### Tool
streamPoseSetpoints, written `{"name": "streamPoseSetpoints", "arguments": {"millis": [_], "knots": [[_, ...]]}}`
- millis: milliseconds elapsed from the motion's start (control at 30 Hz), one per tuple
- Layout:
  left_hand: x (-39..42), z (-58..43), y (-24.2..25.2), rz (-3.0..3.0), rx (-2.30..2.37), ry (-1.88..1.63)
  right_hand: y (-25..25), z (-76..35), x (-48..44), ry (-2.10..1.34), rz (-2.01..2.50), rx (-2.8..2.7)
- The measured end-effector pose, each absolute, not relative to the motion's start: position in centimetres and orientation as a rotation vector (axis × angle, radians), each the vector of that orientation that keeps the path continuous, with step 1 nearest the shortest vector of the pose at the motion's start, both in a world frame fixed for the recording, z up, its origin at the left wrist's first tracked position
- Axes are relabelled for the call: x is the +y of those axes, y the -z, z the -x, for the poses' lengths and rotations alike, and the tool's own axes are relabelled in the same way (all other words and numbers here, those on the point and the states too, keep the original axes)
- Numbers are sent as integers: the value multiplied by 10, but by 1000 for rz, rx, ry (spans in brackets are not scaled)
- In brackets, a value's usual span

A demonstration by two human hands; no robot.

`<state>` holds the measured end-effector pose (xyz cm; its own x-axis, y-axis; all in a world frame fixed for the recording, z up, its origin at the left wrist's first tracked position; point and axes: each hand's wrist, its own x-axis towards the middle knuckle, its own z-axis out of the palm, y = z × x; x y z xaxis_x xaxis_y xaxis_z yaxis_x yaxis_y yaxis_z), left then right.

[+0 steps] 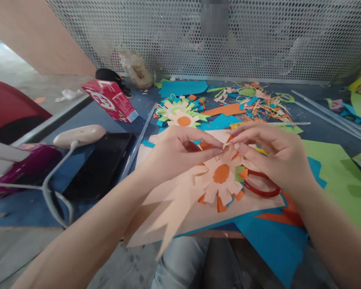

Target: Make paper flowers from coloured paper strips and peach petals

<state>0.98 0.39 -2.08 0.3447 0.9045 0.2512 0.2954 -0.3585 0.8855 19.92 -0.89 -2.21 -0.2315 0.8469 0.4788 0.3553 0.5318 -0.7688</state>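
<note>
A: Your knees [180, 261] sit nearest, below the bench [24, 208] edge, and the jagged peach sheet [174, 208] hangs over that edge toward you.
B: On that sheet lies the paper flower [221, 174], peach petals round an orange centre, between your hands.
A: Your left hand [174, 154] pinches thumb and forefinger closed on its top petal.
B: Your right hand [273, 154] meets it there. Its fingertips are closed on the same petal and the other fingers are loosely spread.
A: Red-handled scissors [263, 188] lie beneath your right hand, just beside the flower.
B: A second flower [183, 116] rests farther back, and a black tablet [100, 164] lies left of your left arm.
</note>
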Motion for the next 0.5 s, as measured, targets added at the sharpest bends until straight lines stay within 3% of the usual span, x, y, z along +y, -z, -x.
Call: {"name": "streamPoseSetpoints", "arguments": {"millis": [500], "knots": [[1,-14,18,-1836,1039,-1044,22,-197,-11,-571,977,-1828]]}}
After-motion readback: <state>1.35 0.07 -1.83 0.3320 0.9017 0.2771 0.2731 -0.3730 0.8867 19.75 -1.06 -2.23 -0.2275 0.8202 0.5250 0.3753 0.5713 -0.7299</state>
